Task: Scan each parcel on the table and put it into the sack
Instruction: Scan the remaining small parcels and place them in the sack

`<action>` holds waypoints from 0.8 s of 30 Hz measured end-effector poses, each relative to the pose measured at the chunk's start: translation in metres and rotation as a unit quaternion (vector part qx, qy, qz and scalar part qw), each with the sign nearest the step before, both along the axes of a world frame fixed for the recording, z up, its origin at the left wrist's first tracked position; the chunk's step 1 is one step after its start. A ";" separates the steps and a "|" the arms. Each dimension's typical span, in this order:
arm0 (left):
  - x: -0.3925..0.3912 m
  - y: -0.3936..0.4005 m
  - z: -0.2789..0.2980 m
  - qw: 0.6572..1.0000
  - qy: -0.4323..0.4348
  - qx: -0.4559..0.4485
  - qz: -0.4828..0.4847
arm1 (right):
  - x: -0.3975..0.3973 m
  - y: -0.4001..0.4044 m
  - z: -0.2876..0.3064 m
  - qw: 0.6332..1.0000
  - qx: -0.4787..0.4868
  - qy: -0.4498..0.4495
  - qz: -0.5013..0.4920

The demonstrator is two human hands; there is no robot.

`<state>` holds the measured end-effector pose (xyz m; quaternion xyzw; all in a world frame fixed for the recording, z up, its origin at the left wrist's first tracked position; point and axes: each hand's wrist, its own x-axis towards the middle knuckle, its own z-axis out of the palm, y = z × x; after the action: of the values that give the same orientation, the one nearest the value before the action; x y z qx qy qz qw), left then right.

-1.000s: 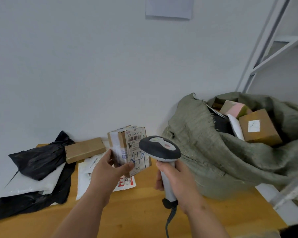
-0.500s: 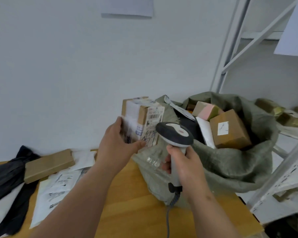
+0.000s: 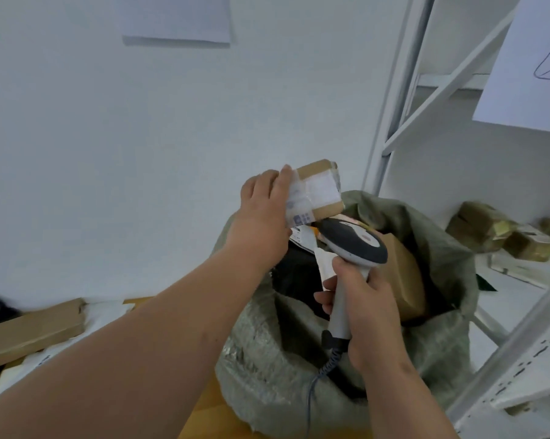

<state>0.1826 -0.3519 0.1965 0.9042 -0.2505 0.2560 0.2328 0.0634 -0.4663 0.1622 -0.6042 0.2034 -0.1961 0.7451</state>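
Your left hand (image 3: 264,223) holds a small taped cardboard parcel (image 3: 314,190) up in the air, right above the open mouth of the green woven sack (image 3: 267,359). Your fingers (image 3: 284,177) curl over the parcel's near end, with white labels and clear tape showing on its upper face. The parcel is tilted and clear of the sack's contents.

Your right hand (image 3: 365,312) grips the pale handle of the barcode scanner (image 3: 352,242), fingers wrapped round it. The scanner's dark head sits just under the parcel, almost touching its lower edge, and its coiled cable (image 3: 325,369) hangs down in front of the sack.

Inside the sack you can see a brown box (image 3: 405,277) on the right, a white label or envelope (image 3: 303,237) and something dark beneath your left wrist. The sack stands on the wooden surface (image 3: 204,416).

To your left, a long flat cardboard parcel (image 3: 33,331) lies on the surface, resting over a white mailer bag (image 3: 45,359). To your right stands a white metal shelf rack (image 3: 520,359), with several taped brown boxes (image 3: 501,231) on one shelf. A sheet of paper (image 3: 177,19) is stuck on the wall above.
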 end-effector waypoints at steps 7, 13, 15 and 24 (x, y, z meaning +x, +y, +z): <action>0.022 -0.026 -0.039 0.961 0.135 0.240 -0.037 | 0.000 -0.028 -0.010 0.999 0.049 0.002 -0.001; 0.013 -0.026 -0.026 0.971 0.025 0.238 -0.021 | 0.001 -0.025 -0.014 0.999 0.041 -0.005 0.016; 0.009 -0.023 -0.026 0.967 0.063 0.244 -0.043 | -0.001 -0.021 -0.014 0.999 0.039 -0.004 0.021; -0.002 -0.003 -0.021 0.930 0.103 0.347 -0.063 | -0.011 0.012 -0.016 0.999 0.038 0.010 0.011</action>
<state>0.1801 -0.3547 0.1754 0.9321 -0.3553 0.0433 -0.0557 0.0526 -0.4545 0.1458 -0.5798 0.2110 -0.1741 0.7674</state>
